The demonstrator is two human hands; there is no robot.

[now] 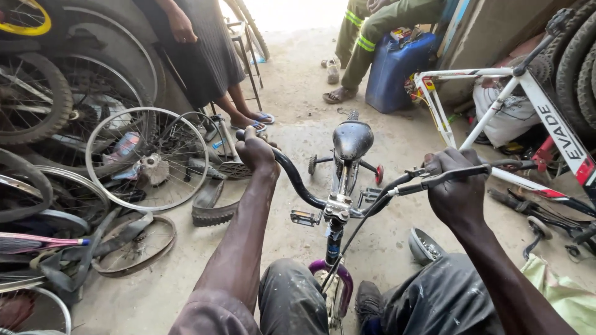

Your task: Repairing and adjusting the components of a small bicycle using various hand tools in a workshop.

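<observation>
Gripping curved black handlebar (323, 201) — left hand (256, 152), right hand (456, 189), glossy saddle (352, 139)

Black handlebar (310, 192) and saddle (352, 139), purple fork (343, 280), blue jerrycan (397, 68) (white frame (496, 105) beside)

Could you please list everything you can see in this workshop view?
small bicycle: one, black saddle and handlebar, centre, facing away
bare spoked wheel: one, silver, left floor
tyres and rims: several, black, piled far left
white bicycle frame: one, right
jerrycan: one, blue, top centre
metal bowl: one, grey, floor by right knee
other people: two, top
left hand: grips left handlebar end
right hand: grips right handlebar end
</observation>
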